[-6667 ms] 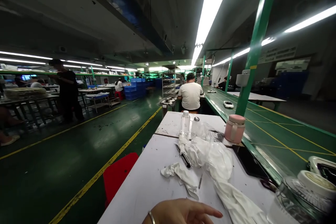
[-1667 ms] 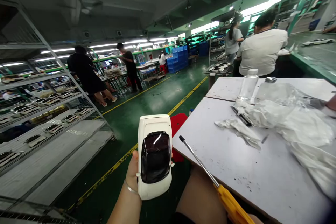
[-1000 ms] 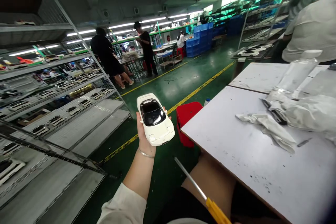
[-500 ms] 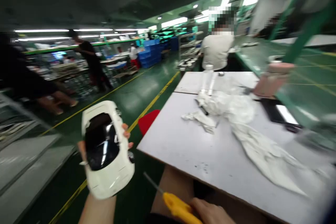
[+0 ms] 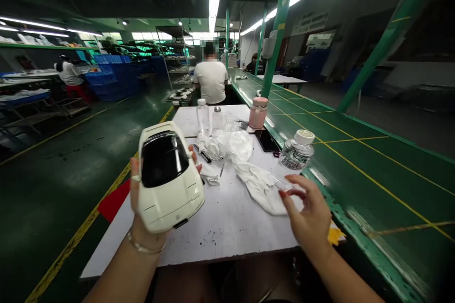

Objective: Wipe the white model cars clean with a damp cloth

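The person's left hand [image 5: 142, 228] is wrapped round a glossy white model car with black windows [image 5: 170, 195], thumb along 1 side and fingertips showing along the other. The car is held above the near left part of the flat white table surface [image 5: 238, 229], its front end towards the wearer. That side grip looks sound to me; I would hold the fingertips off the dark glass and the small side mirrors, which probably mark or snap easily. The thin silver bracelet [image 5: 144, 248] sits near the car's nose, so a flatter wrist might save the finish from a scratch. I'd also bring the car further in from the left edge, where a slip could send it to the floor.

Dark specks [image 5: 209, 237] lie by the near edge; better not to rest the white body there.

Further right, a long crumpled white cloth [image 5: 261, 189] stretches towards the right edge. The right hand [image 5: 312, 215] hovers about there, fingers loosely curled, tips apart, with nothing seen between them; whether it touches the cloth I can't tell. It would do well to move low and slow, since a clear bottle with a white cap [image 5: 296, 151] stands just beyond, near the right edge.
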The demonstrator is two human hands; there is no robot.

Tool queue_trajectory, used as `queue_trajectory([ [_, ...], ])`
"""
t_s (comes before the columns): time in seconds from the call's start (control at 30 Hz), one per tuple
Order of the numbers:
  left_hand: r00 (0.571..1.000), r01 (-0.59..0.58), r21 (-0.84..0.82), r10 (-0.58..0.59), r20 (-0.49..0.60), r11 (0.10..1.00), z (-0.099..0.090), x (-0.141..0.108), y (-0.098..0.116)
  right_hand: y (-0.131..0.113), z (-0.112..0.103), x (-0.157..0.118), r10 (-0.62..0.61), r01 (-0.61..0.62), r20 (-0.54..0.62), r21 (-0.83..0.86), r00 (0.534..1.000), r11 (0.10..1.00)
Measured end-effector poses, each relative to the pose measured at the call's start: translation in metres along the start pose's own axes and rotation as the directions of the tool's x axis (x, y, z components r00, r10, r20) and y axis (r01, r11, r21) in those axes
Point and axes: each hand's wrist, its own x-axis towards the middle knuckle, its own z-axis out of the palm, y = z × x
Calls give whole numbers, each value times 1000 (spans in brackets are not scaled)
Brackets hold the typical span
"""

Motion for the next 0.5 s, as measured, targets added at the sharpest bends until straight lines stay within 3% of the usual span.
queue_trajectory([
  [0.03,999,45,-2,-45,28,999,-1,11,-9,12,-3,7,17,-17,-7,-92,1000,996],
  [0.1,989,137,-14,-136,57,991,-7,29,-25,29,0,16,26,5,146,-205,989,979],
  [0.17,982,178,-20,-177,61,984,-14,42,-36,37,13,19,30,68,370,-247,928,967],
  [0.27,979,200,-15,-200,44,980,-26,50,-44,41,42,25,96,99,534,-325,840,940],
  [0.37,979,205,-12,-205,-9,979,-38,48,-42,43,61,35,197,76,581,-412,790,908],
  [0.5,981,177,-14,-178,-78,984,-42,43,-38,30,49,54,269,5,545,-448,794,894],
])
